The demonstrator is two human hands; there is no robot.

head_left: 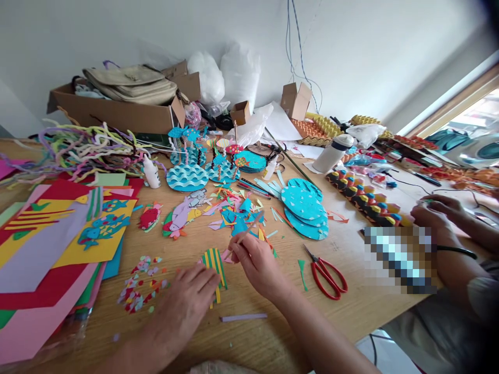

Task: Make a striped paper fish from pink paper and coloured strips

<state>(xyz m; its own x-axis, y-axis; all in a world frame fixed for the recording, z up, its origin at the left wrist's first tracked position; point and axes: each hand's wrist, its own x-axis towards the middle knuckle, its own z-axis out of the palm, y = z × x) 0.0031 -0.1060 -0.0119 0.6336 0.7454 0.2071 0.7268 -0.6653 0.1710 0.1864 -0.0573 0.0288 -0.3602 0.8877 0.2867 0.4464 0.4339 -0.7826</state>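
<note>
My left hand point(186, 297) lies flat, fingers stretched out, at the left edge of a green paper piece with yellow strips point(213, 266). To its right my right hand point(257, 264) is closed in a pinch on a thin brownish stick point(251, 227) that slants up and away. A pink paper scrap point(226, 256) shows by the right fingertips. Closer to me rests a lilac paper strip point(244, 317). Red-handled scissors point(329, 278) lie on the table to the right, beside a green scrap point(302, 274).
Paper dots point(142, 285) and stacked coloured sheets point(47, 311) lie left. Paper fish point(180, 214), scraps, blue discs point(306, 223) and a white glue bottle point(151, 172) stand or lie beyond my hands. Another person's hands point(432, 213) work at the right.
</note>
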